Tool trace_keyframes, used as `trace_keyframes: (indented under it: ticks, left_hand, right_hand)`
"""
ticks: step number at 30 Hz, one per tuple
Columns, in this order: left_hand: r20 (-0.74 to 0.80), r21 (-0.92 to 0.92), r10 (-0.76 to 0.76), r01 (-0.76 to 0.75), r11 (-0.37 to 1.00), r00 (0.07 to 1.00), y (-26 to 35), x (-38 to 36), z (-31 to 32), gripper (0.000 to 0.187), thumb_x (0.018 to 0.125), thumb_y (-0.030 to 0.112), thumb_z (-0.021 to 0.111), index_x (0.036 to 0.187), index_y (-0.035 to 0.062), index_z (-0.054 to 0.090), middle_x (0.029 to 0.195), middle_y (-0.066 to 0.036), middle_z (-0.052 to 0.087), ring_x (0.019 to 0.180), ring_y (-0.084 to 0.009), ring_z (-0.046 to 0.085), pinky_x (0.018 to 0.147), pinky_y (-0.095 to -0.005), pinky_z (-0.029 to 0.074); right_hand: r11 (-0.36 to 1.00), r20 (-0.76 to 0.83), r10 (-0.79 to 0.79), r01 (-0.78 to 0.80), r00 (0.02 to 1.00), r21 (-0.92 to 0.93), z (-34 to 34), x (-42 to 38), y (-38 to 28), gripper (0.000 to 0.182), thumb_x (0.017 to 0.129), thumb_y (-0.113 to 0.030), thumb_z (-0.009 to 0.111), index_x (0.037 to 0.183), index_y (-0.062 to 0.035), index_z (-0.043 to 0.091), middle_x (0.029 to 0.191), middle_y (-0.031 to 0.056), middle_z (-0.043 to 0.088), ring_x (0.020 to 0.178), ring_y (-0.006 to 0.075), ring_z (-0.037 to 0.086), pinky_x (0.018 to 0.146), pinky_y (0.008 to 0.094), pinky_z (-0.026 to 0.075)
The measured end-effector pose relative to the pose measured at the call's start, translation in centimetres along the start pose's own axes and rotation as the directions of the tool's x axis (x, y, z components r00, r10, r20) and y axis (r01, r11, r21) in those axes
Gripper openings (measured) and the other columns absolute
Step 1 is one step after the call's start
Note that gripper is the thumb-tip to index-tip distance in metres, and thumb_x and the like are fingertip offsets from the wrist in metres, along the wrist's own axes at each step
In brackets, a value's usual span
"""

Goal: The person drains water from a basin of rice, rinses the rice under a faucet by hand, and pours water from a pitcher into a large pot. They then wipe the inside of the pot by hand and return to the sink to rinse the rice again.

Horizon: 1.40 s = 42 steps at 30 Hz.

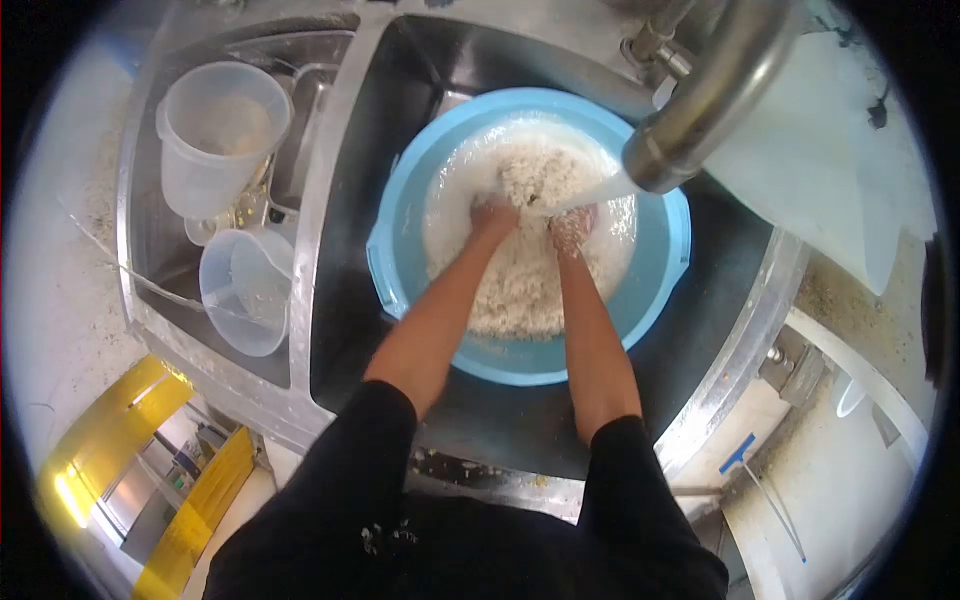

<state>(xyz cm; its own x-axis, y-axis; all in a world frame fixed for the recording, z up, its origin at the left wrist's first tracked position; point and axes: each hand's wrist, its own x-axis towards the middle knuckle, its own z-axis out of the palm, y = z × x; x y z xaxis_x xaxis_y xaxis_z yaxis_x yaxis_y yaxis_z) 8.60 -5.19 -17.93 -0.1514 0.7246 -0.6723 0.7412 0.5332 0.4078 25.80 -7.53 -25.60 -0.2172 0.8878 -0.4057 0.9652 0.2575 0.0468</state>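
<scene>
A round light-blue tub (400, 262) stands in the deep sink basin, holding white grains that look like rice (520, 290) in cloudy water (455, 170). My left hand (493, 215) is sunk to about the wrist at the left of a mound of grains. Close by on the right, my right hand (573, 226) is in the grains too, with some stuck to its skin. Grains and milky water hide the fingers of both hands. From a metal faucet (680, 140), a stream of water (600, 193) runs down between and beside the hands.
In the left basin stand a tall translucent bucket (210, 165) and a smaller translucent pitcher (250, 290). The steel sink divider (325, 190) separates the basins. A translucent sheet-like piece (820, 140) is at the right, behind the faucet. A blue-ended tool (738, 453) is lower right.
</scene>
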Motion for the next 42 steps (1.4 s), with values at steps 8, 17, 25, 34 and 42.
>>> trace_keyframes:
  ticks: [8,17,25,34,42]
  left_hand:
    - [-0.220,0.236,0.652,-0.609,0.758,0.726,-6.6,-6.9,-0.1,0.064,0.081,0.014,0.060,0.136,-0.0030,0.033,0.125,-0.034,0.052,0.114,-0.0430,0.054,0.097,-0.0465,0.044]
    - [0.178,0.165,0.237,-0.267,0.950,0.955,-0.8,-2.8,2.1,0.033,0.079,0.017,0.058,0.107,-0.0007,0.065,0.102,-0.029,0.065,0.095,-0.0411,0.065,0.082,-0.0492,0.052]
    - [-0.238,0.028,0.076,-0.071,0.997,0.968,-2.2,-5.9,-3.0,0.068,0.087,0.040,0.058,0.140,0.0020,0.040,0.138,-0.020,0.047,0.128,-0.0367,0.044,0.107,-0.0457,0.036]
    - [-0.060,-0.617,-0.209,0.129,0.776,0.976,-5.3,-7.3,-0.5,0.120,0.068,0.042,0.080,0.149,-0.0053,0.006,0.150,-0.024,0.030,0.137,-0.0334,0.034,0.112,-0.0426,0.027]
    - [0.560,-0.804,0.112,0.571,-0.165,0.821,-1.7,-3.8,-1.2,0.087,0.088,0.066,0.045,0.148,0.0047,0.030,0.145,-0.016,0.043,0.127,-0.0312,0.047,0.106,-0.0434,0.036]
  right_hand:
    - [0.923,-0.075,-0.324,0.333,0.943,0.192,-13.9,-9.6,1.3,0.060,0.089,-0.032,0.058,0.138,-0.0002,0.043,0.132,0.0241,0.052,0.123,0.0410,0.048,0.106,0.0531,0.035]
    - [0.992,0.071,-0.057,0.049,0.996,0.117,-1.8,-1.9,-0.3,0.047,0.089,-0.033,0.057,0.125,-0.0024,0.054,0.122,0.0197,0.058,0.116,0.0360,0.053,0.103,0.0486,0.038]
    - [0.935,-0.603,-0.015,0.225,0.797,0.274,-5.4,-4.0,0.5,0.050,0.083,-0.033,0.065,0.121,-0.0007,0.056,0.122,0.0226,0.057,0.116,0.0355,0.053,0.100,0.0468,0.041]
    - [0.764,-0.238,0.263,-0.052,0.935,0.643,0.3,-8.6,1.4,0.084,0.084,-0.045,0.063,0.146,-0.0033,0.027,0.147,0.0205,0.035,0.133,0.0357,0.036,0.112,0.0498,0.029]
    - [-0.462,0.416,0.160,-0.305,0.895,0.833,-9.0,-5.2,-0.6,0.067,0.089,-0.043,0.055,0.138,-0.0007,0.039,0.138,0.0216,0.046,0.124,0.0362,0.047,0.104,0.0470,0.038]
